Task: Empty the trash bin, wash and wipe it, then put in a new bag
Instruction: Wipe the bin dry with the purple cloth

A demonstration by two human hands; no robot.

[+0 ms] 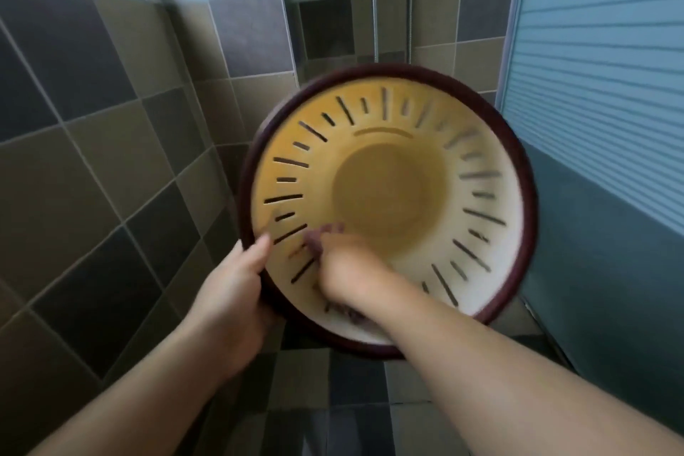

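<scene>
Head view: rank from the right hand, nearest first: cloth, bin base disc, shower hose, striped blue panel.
1. cloth, in the right hand, on the bin's inner wall.
2. bin base disc, just beyond, centre.
3. shower hose and striped blue panel, top and upper right: too close to call.

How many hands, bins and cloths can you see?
Hands: 2, left hand and right hand
Bins: 1, trash bin
Cloths: 1, purplish cloth
Total: 4
</scene>
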